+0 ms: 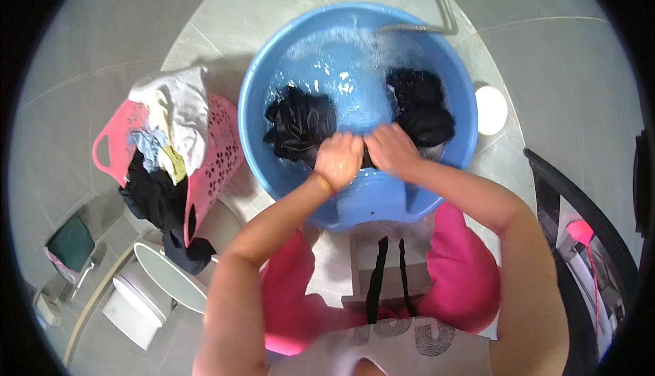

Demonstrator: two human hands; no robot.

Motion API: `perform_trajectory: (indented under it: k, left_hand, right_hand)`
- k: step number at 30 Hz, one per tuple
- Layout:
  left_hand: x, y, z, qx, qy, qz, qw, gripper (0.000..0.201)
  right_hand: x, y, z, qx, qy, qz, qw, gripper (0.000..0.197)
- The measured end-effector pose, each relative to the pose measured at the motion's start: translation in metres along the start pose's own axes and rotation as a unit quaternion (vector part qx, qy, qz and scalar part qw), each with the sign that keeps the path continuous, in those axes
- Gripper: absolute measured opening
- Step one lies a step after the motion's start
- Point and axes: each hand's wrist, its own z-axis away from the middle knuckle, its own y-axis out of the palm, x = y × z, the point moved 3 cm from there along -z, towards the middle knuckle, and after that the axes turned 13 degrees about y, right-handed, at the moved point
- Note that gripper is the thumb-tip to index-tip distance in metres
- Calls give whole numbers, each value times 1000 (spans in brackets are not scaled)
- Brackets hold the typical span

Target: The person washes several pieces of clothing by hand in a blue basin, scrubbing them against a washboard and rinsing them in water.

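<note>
Over the blue basin (372, 199), left hand (339, 160) and right hand (394, 149) tightly curled, grip firm around dark cloth (368, 160).

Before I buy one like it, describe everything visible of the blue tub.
The blue tub is round, plastic by its look, with a panel built into its near side. Upright on the floor, it holds foamy water and black cloth on both sides. Both hands are inside, by the panel's inner end; whether they touch the tub is unclear.
</note>
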Motion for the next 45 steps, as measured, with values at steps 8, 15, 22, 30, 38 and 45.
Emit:
perform_trajectory:
  k: [8, 15, 22, 30, 38, 45]
  left_hand:
    - [41, 12, -42, -64, -106, -82, 989, 13]
    - [4, 9, 1, 38, -2, 21, 999, 14]
    - [6, 11, -13, 30, -21, -53, 998, 11]
    - [53, 16, -52, -14, -165, -73, 984, 15]
    - [34, 11, -24, -27, -55, -10, 998, 15]
    - [63, -49, -30, -109, -59, 15, 992, 58]
  right_hand:
    - [-10, 0, -63, -89, 43, 21, 995, 10]
    - [8, 2, -7, 0, -9, -7, 1000, 11]
    - [-8, 8, -11, -14, 3, 21, 1000, 13]
    - [-6, -4, -72, -106, 51, 37, 992, 9]
    - [-7, 6, -50, -58, 36, -29, 997, 9]
    - [-75, -41, -99, -126, 188, 125, 966, 17]
